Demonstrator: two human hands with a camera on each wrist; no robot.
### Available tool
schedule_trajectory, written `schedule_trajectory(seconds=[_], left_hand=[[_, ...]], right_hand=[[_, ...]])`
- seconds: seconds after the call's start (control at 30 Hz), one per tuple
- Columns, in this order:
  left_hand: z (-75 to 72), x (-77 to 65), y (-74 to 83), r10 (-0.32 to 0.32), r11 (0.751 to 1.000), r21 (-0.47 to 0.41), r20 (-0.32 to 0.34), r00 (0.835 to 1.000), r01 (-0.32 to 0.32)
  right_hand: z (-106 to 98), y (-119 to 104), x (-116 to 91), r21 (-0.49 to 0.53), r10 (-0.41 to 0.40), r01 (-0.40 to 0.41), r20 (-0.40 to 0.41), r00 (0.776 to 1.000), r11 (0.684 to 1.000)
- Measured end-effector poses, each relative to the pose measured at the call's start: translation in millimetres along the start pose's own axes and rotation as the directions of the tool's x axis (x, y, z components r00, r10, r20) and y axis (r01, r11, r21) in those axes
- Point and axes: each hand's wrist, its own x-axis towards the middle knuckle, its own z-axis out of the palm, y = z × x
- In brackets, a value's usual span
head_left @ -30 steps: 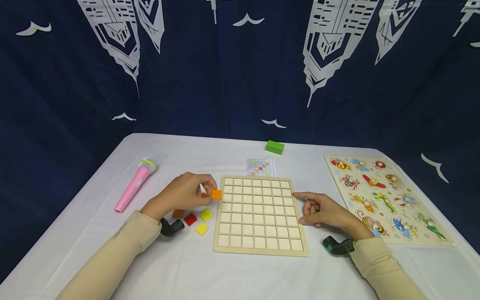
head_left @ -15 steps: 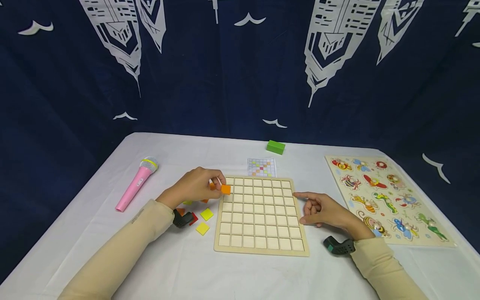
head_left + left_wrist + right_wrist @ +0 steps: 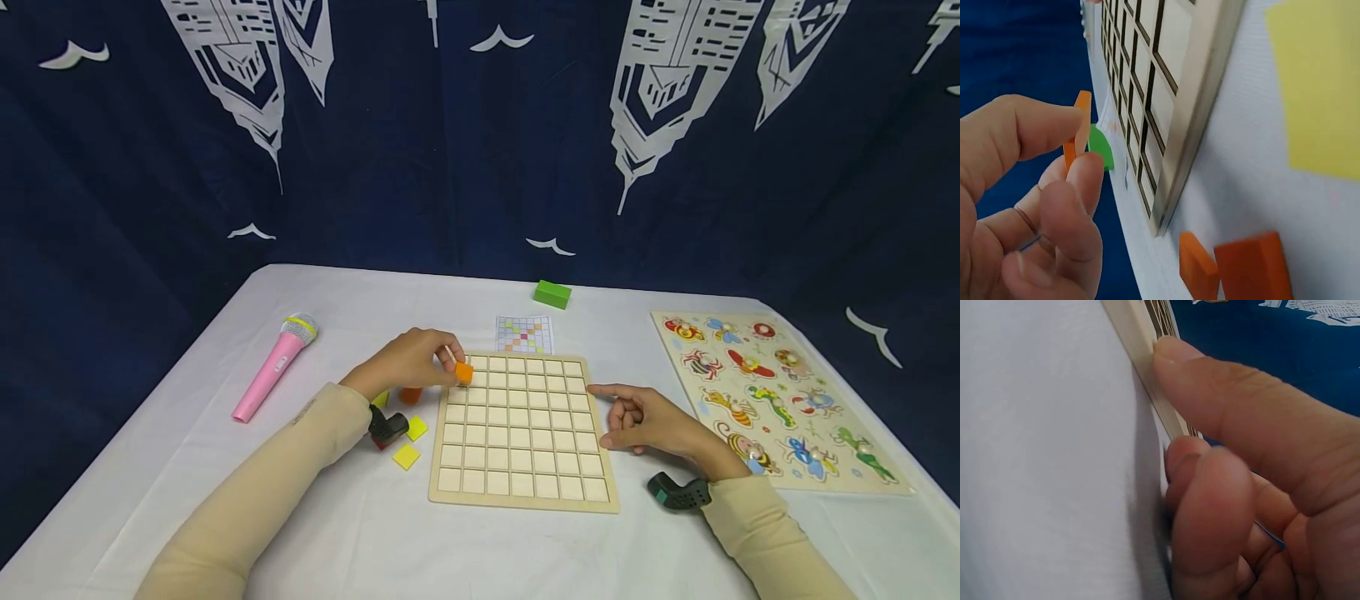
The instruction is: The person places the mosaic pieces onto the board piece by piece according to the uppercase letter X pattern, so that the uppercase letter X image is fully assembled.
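Observation:
Between thumb and fingers, my left hand [image 3: 415, 358] pinches a small orange square tile [image 3: 464, 372], held over the upper left corner of a wooden grid board [image 3: 525, 503]. The left wrist view shows this orange tile [image 3: 1084, 106] standing edge-on between the fingertips. At the board's right side rests my right hand [image 3: 648, 419], its index finger straight and its thumb touching the rim. Loose tiles lie left of the board: orange [image 3: 410, 396], yellow [image 3: 407, 457], and a red one [image 3: 380, 444] partly hidden by the left wrist camera.
Behind the board lies a small card [image 3: 523, 334] with a coloured grid pattern, and beyond it a green block [image 3: 552, 294]. A pink microphone [image 3: 270, 371] is at the left. An insect peg puzzle [image 3: 780, 400] covers the right side, near the right forearm.
My left hand has moved right and away from me, carrying the orange tile from beside the board's left edge to over its upper left corner. The right hand has stayed in place.

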Motion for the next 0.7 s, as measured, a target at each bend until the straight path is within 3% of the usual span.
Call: schedule_trajectory(seconds=[0.27,0.7], left_hand=[[8.6,11.4,2.9,-0.101,0.987,-0.121,0.011,0.995,0.102],[16.0,18.4,5.5,-0.17,0.966,-0.19,0.035,0.985,0.174]], right_hand=[[0,1,0,-0.006,0.006,-0.006,0.0,1.0,1.0],[0,2,0,-0.004,-0.001,0.001,0.003,1.0,1.0]])
